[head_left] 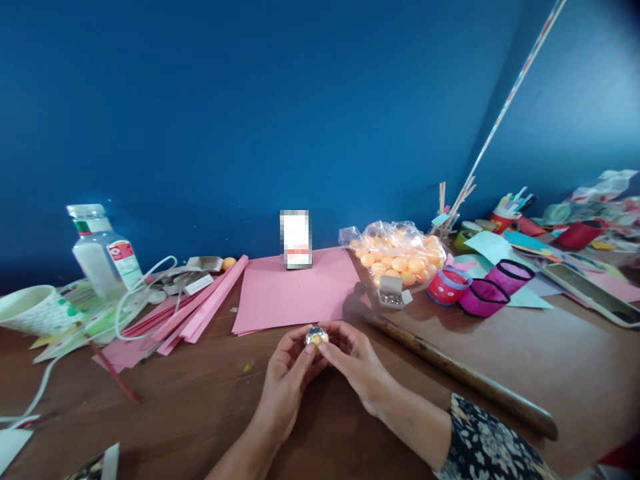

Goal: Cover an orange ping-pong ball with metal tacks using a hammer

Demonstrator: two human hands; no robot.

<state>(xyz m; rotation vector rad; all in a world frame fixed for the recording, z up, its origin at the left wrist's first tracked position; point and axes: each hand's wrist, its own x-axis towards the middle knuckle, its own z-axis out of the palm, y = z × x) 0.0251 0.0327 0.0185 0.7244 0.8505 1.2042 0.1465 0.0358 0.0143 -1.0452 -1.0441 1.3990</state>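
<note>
My left hand [286, 377] and my right hand [356, 360] meet above the brown table, and both are closed round one small ball [317, 336]. Most of the ball's visible top is shiny and silvery, while a yellow-gold patch shows near my thumbs. Both thumbs press on its near side; fingers wrap its far side and hide part of it. Just beyond my fingers lie pink paper sheets [295, 300]. To the right, a small open box [391, 292] of shiny metal bits stands in front of a clear bag of orange balls [395, 257].
A long wooden stick [465, 373] lies right of my right hand. Leftward are pink paper strips [200, 313], a glass bottle [103, 250], a paper cup [37, 310] and a white cable [120, 320]. Purple cylinders [484, 299] and a red-blue cup [447, 287] stand at right.
</note>
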